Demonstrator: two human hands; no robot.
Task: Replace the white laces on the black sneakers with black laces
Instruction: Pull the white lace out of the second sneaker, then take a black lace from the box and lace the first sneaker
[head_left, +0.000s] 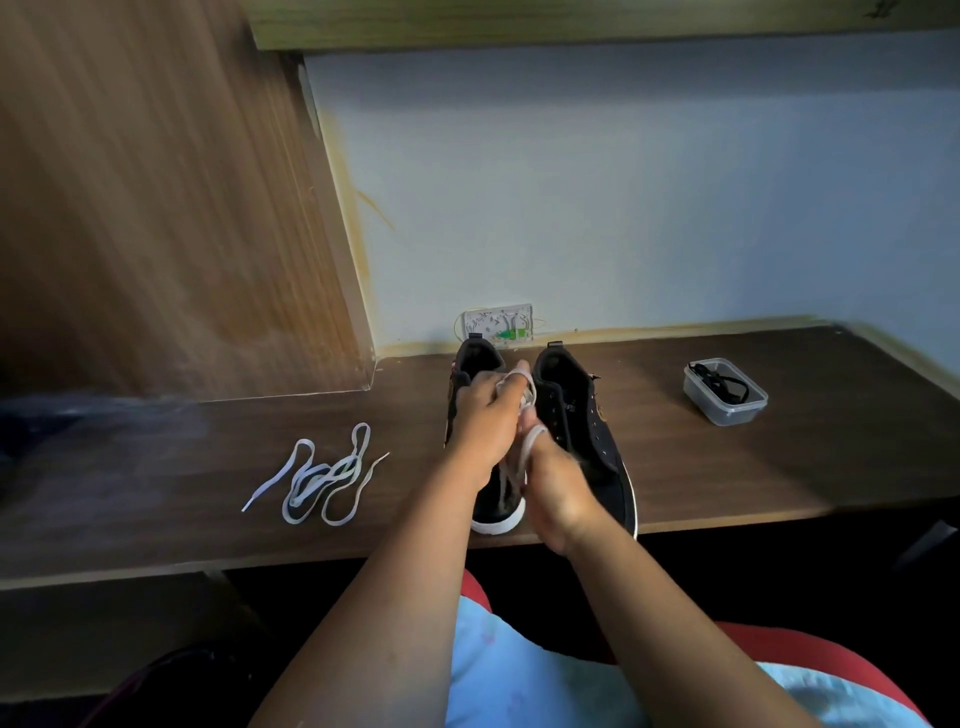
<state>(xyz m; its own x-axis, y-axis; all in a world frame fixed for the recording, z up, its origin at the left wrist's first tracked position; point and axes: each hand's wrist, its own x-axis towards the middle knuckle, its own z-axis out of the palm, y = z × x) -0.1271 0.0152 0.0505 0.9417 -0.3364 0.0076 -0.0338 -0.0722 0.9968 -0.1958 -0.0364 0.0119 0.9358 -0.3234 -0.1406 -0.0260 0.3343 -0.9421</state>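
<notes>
Midway through the job, a person seated at a wooden desk (727, 478) works a white lace (519, 462) between both hands above 2 black sneakers (576, 415) standing side by side, toes toward the desk's near edge. The left hand (485, 415) has its fingers curled around a loop of that lace, over the left shoe; the right hand (553, 486) grips the same lace lower down, fingers closed on it, so the strand runs taut from one fist to the other. Whether its far end is threaded through any eyelet cannot be told, as the hands cover the left shoe's throat. The right shoe shows no white lacing on its visible upper. Another white lace (322, 478) lies loose in a tangle on the desk, well to the left of the shoes, which suggests 1 shoe is already stripped and the 2nd is nearly so. Across the desk to the right, a clear plastic tub (724, 392) holds the black laces (719, 382), seemingly untouched. By that reading, all the relacing remains to be done.
</notes>
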